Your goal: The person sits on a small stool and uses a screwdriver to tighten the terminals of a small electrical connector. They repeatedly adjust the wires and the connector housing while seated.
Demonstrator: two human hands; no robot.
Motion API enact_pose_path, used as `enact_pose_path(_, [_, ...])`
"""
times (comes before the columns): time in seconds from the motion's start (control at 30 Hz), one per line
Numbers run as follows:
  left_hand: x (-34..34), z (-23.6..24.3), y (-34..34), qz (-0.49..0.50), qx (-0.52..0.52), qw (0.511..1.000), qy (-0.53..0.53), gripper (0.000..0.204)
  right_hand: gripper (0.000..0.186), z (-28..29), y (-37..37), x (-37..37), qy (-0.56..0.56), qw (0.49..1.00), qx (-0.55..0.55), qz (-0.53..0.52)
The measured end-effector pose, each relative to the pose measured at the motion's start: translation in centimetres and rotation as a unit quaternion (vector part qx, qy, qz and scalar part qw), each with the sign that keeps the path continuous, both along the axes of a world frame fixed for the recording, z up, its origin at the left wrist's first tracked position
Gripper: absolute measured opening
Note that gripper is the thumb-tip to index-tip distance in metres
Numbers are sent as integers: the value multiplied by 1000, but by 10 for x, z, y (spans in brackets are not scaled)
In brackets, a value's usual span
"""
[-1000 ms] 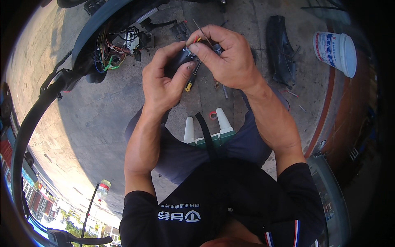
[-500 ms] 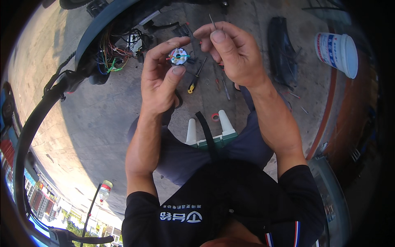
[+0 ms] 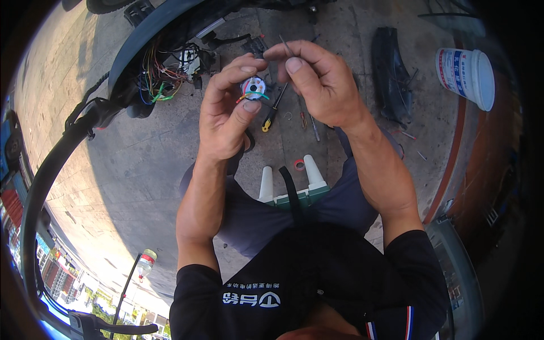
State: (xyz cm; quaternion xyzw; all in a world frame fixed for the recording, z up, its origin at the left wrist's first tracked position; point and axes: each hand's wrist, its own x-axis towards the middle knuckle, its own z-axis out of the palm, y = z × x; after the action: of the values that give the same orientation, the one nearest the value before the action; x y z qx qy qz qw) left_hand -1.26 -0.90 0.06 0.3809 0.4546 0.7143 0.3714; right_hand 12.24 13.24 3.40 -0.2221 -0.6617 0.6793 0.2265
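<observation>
Between the thumb and fingers of my left hand (image 3: 225, 116) sits a small round white part (image 3: 254, 88) with a dark centre. Short red, green and yellow wires cross its upturned face. My right hand (image 3: 326, 88), level with it and a little to the right, pinches a thin dark metal rod (image 3: 285, 45) between thumb and forefinger. The rod's upper end sticks out past the fingers; its lower end is hidden by the hand. Below the hands, on the ground, lies a screwdriver (image 3: 267, 123) with a yellow and black handle.
Exposed wiring (image 3: 161, 82) hangs from a vehicle at upper left, its curved dark frame (image 3: 48, 170) running down the left side. To the right are a black curved panel (image 3: 391, 79) and a white bucket (image 3: 467, 76). A red tape roll (image 3: 299, 165) lies near my legs.
The round part has turned in my left hand, its wires now along the lower edge. My right hand has shifted slightly down, and the rod leans more. The whole view has moved a little.
</observation>
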Motion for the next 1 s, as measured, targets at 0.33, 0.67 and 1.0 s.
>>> enact_pose_path(0.33, [-1,-3,-1,-6,-8,1000,11,40,17,-2,0,-2,17,999,39,25])
enact_pose_path(0.67, [4,6,-6,15,-88,996,-15,47,21,0,-1,-2,-34,998,7,57])
enact_pose_path(1.0, [7,9,-5,27,-113,993,-19,54,20,0,-3,-4,-13,999,-22,45])
